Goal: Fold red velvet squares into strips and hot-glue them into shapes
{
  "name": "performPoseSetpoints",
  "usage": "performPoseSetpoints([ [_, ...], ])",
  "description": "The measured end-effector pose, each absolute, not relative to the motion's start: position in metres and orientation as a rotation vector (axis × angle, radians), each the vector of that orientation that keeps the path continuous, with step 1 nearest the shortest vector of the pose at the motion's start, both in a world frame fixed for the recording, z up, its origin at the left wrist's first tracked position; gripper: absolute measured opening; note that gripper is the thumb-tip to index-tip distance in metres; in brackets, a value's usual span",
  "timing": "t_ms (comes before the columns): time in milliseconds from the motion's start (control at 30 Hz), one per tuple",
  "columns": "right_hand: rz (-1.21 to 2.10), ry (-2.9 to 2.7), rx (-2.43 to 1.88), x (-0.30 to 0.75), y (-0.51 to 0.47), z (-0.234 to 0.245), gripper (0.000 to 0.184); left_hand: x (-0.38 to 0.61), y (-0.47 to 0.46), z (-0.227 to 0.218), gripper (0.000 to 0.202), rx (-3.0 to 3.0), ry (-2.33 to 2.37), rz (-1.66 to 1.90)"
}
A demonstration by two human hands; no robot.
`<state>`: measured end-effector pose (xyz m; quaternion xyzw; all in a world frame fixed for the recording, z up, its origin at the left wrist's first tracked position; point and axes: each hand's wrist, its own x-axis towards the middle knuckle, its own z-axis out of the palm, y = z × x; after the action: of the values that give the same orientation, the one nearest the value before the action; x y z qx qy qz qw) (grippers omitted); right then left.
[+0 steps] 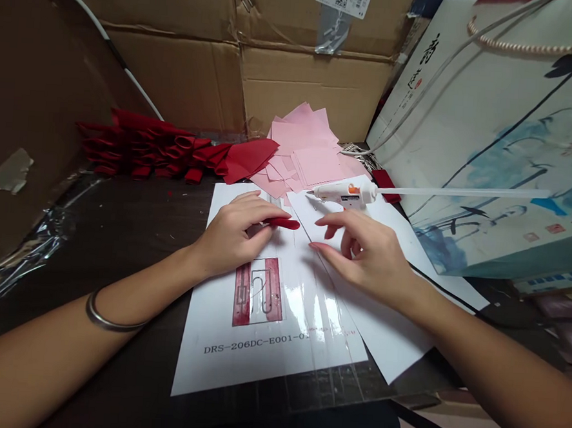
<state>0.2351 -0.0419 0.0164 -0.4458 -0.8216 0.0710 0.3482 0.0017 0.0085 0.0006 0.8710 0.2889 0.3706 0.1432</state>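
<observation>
Head view. Landmark: a glossy white printed sheet (209, 358), coded DRS-206DC-E001-01, with a red printed picture (259, 292) near its middle, lying on a dark tabletop (120, 230).

Over the upper part of the sheet, the left hand (231, 233), with fingers (262, 206) together and curled down onto a small red fabric piece (283, 223). The tip of that piece poking out past the fingertips, close to the sheet's top edge. A silver bangle (110, 313) around the left wrist, off the sheet's left side.

Just right of the sheet's centre, the right hand (365, 257), raised over a second white sheet (385, 330) overlapping the first. Fingers (329, 220) apart and curved, gripping nothing. Nearest to them, just beyond the sheet's top right corner, a white hot glue gun (345, 193) lying on the second sheet, with a long translucent glue stick (462, 192) running out to the right.

Beyond the sheet's top edge, a pile of pink paper squares (309, 151), a large red cut piece (248, 160) against it, and a row of folded red fabric pieces (149, 147) further left. Behind them, a cardboard box (313, 86). To the right of the sheet, a paper gift bag (489, 142) with an ink painting and a pearl-strand handle (533, 45).
</observation>
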Motion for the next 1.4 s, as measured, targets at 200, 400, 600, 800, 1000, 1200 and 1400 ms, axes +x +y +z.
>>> performPoseSetpoints([
  [200,0.288,-2.029,-0.886,0.227,-0.040,0.010,0.021,0.011,-0.011,0.003,0.039,2.421,0.676,1.214],
  [400,0.246,-2.039,-0.643,0.220,-0.047,0.016,0.019,0.013,-0.017,0.001,0.040,2.458,0.584,1.232],
  [600,0.185,-2.004,-0.661,0.219,-0.048,0.017,0.022,0.016,-0.021,0.005,0.036,2.461,0.679,1.286],
  [800,0.112,-1.968,-0.612,0.221,-0.047,0.015,0.024,0.019,-0.024,0.002,0.035,2.315,0.641,1.398],
  [1000,0.117,-1.938,-0.569,0.220,-0.047,0.015,0.019,0.020,-0.024,0.002,0.031,2.241,0.513,1.435],
  [1200,0.147,-1.933,-0.563,0.221,-0.049,0.017,0.016,0.020,-0.027,0.002,0.032,2.215,0.513,1.442],
  [1400,0.201,-1.904,-0.589,0.220,-0.049,0.018,0.015,0.019,-0.029,0.000,0.031,2.193,0.526,1.418],
])
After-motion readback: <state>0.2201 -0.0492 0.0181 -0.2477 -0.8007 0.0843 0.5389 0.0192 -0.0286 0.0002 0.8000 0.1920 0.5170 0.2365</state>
